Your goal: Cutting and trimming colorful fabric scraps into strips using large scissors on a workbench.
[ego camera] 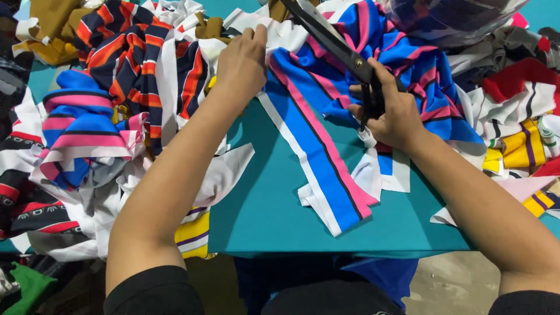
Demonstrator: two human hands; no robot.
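Observation:
My right hand (394, 114) grips the handles of large black scissors (332, 38), whose blades point up and to the left over a blue, pink and white striped fabric strip (318, 137). The strip runs diagonally across the teal table (268, 198). My left hand (242, 61) presses flat on the white top end of that fabric, fingers together, just left of the blades.
Heaps of striped fabric scraps lie on the left (87, 128) and on the right (513, 116). A clear plastic bag of fabric (449, 17) sits at the top right. The table's front edge (326, 251) runs near my body, with floor beyond it.

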